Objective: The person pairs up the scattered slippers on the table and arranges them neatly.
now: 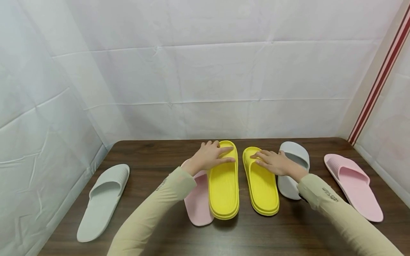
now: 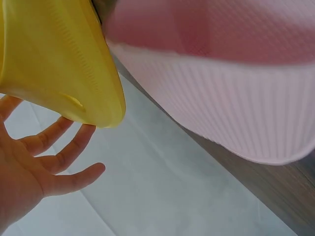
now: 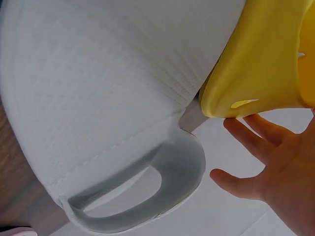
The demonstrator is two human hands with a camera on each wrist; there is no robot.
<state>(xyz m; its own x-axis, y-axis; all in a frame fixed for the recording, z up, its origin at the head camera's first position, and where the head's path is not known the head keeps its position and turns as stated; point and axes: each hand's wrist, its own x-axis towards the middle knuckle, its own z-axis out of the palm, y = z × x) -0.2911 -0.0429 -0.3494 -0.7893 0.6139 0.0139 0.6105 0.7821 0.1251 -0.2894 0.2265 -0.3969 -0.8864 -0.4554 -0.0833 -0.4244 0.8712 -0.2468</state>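
Two yellow slippers stand side by side mid-table, soles lengthwise and heels towards me. My left hand (image 1: 209, 155) holds the left yellow slipper (image 1: 224, 192) near its toe end, thumb and forefinger across its top. In the left wrist view, other fingertips (image 2: 88, 129) meet its lower edge. That slipper overlaps a pink slipper (image 1: 199, 202) and partly hides it. My right hand (image 1: 275, 162) holds the right yellow slipper (image 1: 264, 188) by its toe part, with fingertips (image 3: 230, 125) at its edge beside a small slot. Under my right wrist lies a light grey slipper (image 1: 289, 188), partly covered.
Another pale grey slipper (image 1: 102, 202) lies at the left of the dark wooden table (image 1: 153, 153). A second pink slipper (image 1: 358, 192) lies at the right, near the table edge. White sheeting (image 1: 217, 74) hangs behind and along both sides.
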